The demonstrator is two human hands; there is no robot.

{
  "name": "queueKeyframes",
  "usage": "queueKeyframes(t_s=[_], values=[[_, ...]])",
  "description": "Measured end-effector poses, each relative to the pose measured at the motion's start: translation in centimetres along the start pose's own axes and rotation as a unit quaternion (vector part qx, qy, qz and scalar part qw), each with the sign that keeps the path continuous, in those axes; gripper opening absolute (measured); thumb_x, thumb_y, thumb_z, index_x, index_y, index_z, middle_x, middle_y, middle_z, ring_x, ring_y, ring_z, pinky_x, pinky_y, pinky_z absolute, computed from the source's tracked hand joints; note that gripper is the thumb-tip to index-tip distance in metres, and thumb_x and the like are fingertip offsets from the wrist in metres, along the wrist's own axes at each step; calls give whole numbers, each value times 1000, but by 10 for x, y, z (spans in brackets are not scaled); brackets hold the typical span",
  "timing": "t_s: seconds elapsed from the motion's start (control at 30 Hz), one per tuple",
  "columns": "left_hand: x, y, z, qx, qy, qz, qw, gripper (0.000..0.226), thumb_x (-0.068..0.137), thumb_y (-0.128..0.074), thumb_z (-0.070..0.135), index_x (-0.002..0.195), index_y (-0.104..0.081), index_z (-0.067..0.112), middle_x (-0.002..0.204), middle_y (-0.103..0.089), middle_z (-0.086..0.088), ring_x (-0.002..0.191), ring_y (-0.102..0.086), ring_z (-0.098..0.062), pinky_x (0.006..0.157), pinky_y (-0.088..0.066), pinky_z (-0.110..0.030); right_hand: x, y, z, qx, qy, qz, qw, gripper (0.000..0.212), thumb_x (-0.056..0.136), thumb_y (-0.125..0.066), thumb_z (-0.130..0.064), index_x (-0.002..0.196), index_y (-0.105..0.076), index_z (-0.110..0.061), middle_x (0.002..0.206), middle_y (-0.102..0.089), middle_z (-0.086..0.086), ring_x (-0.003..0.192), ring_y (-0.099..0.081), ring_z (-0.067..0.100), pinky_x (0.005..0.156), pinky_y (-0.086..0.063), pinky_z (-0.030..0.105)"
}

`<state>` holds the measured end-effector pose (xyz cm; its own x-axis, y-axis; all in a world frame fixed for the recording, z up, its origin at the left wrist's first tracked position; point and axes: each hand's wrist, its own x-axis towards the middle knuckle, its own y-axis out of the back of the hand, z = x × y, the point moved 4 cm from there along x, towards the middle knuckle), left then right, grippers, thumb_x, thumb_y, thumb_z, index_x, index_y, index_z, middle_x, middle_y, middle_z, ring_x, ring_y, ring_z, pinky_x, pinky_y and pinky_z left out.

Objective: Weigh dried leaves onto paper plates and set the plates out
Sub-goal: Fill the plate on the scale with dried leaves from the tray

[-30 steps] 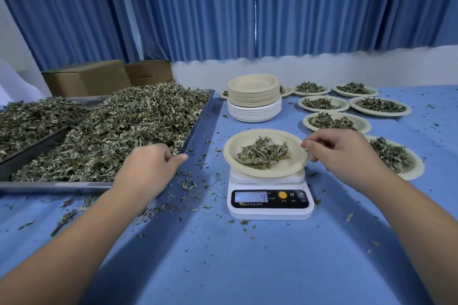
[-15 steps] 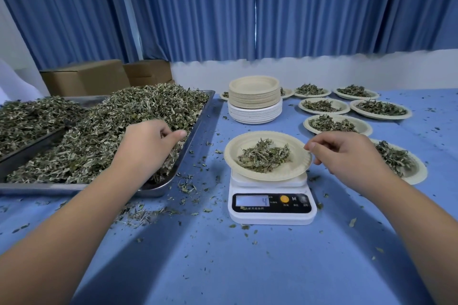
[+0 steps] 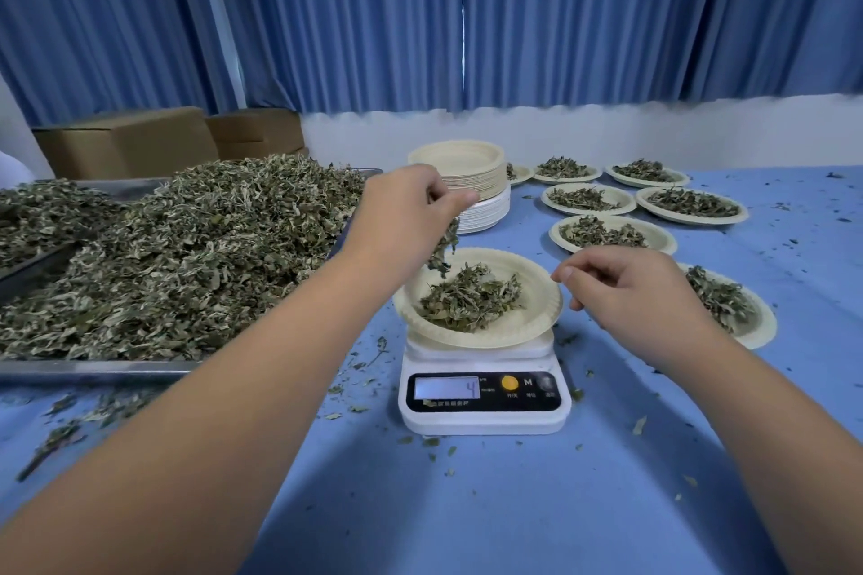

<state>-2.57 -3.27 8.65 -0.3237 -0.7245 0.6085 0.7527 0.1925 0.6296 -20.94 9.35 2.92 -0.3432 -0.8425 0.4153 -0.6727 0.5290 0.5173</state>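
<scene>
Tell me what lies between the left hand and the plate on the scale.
In the head view, a pinch of dried leaves hangs from the left hand's fingers, down towards the plate's heap; nothing else lies between.

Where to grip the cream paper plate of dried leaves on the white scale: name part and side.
Probably the right rim of the cream paper plate, from the right, fingers under, thumb on top. The rim overhangs the white scale, the leaf pile sits mid-plate, the right hand is beside that edge, and the left hand pinches leaves over the left side.
</scene>
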Motion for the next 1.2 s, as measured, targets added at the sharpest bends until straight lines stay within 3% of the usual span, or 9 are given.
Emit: queueKeyframes(t_s=[0.13, 0.27, 0.33, 0.4, 0.47, 0.57, 0.77, 0.93, 1.2], values=[[-5, -25, 8, -11, -26, -62, 998, 28, 86, -68, 44, 80, -65, 16, 66, -58, 11, 60, -48, 3, 59, -37, -10, 1, -1, 1, 2, 1, -5, 1000, 21, 90, -60, -18, 74, -71, -27, 63, -65, -5, 42, -43, 3, 42, -36, 12], [-16, -35, 11, -72, -37, -145, 986, 32, 93, -48, 55, 89, -64, 26, 72, -62, 11, 63, -52, 6, 55, -36, -9, 2, -2, 1, 6, 11, -9, 1000, 19, 90, -61, -18, 75, -71, -24, 65, -64, 3, 43, -42, 5, 43, -36, 15], [-21, -36, 10, -85, -37, -173, 981, 54, 86, -33, 69, 99, -63, 27, 88, -68, 7, 77, -58, 1, 65, -42, -15, 2, -3, 2, 1, 13, -10, 1000, 19, 90, -61, -18, 75, -71, -25, 66, -65, 6, 42, -40, 4, 42, -35, 14], [-24, -36, 9, -100, -28, -185, 977, 74, 79, -24, 73, 108, -63, 17, 102, -69, -5, 94, -62, -16, 85, -47, -30, 3, -3, 4, -5, 13, -12, 1000, 18, 90, -61, -19, 76, -71, -25, 67, -65, 7, 42, -40, 4, 41, -33, 12], [-27, -33, 6, -114, -11, -182, 977, 76, 79, -23, 72, 110, -63, 16, 107, -67, -8, 100, -61, -22, 94, -47, -41, 2, -3, 4, -3, 14, -11, 1000, 19, 91, -61, -18, 76, -71, -25, 66, -65, 7, 41, -39, 4, 41, -33, 12], [-31, -23, 2, -133, 12, -154, 979, 68, 80, -26, 71, 114, -64, 25, 109, -67, 5, 104, -60, -14, 96, -47, -38, 1, -2, 3, -1, 18, -8, 1000, 20, 90, -61, -18, 74, -71, -23, 66, -64, 6, 41, -40, 4, 41, -33, 11], [-40, -2, -22, -113, 28, -46, 992, 25, 99, -47, 36, 104, -67, 22, 95, -66, 10, 89, -58, -2, 77, -44, -20, 1, -1, 2, -7, 22, -4, 1000, 19, 90, -61, -18, 74, -71, -23, 65, -65, 2, 42, -41, 4, 42, -35, 12], [-51, 4, -49, -37, 52, -28, 998, 17, 97, -53, 22, 104, -68, 19, 99, -61, 6, 82, -52, 7, 69, -34, 0, -1, 0, 3, -5, 17, 9, 1000, 23, 89, -60, -19, 71, -69, -30, 61, -64, -3, 41, -41, 4, 40, -33, 11], [-58, 5, -59, -23, 86, -41, 995, 11, 95, -53, 29, 96, -63, 30, 92, -59, 12, 80, -52, 3, 66, -35, -12, 0, 2, 7, -48, -38, 51, 997, 28, 91, -57, -22, 65, -67, -20, 58, -65, -2, 39, -45, 5, 44, -41, 21]])
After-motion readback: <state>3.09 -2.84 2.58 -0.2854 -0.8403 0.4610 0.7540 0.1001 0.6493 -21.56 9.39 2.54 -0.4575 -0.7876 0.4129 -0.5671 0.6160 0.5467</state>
